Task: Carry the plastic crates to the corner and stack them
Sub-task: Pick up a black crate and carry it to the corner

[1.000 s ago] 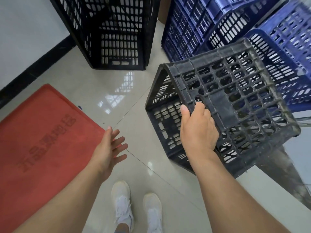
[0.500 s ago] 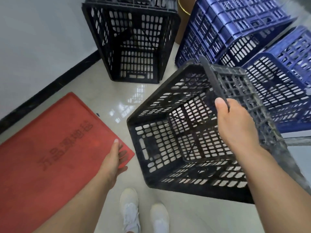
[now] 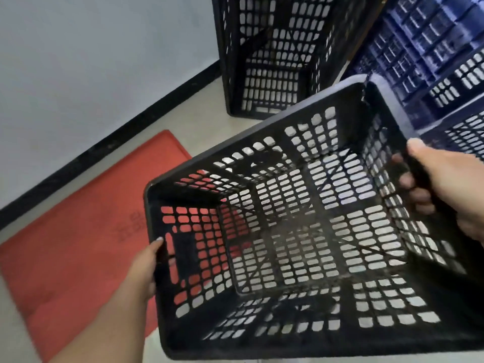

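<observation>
A black slotted plastic crate [image 3: 301,258] fills the lower middle of the head view, held off the floor with its open side facing up at me. My left hand [image 3: 145,268] grips its left rim. My right hand [image 3: 445,189] grips its right rim, fingers curled over the edge. Ahead stands a tall stack of black crates [image 3: 272,53] against the white wall. Blue crates [image 3: 429,53] are piled to its right.
A red floor mat [image 3: 78,239] with printed characters lies on the pale tiled floor at the left. A white wall with a black skirting board [image 3: 110,145] runs diagonally along the left side.
The black crate has been lifted and turned open side up. My left hand, empty before, has taken hold of its left rim. The view has moved closer to the black stack.
</observation>
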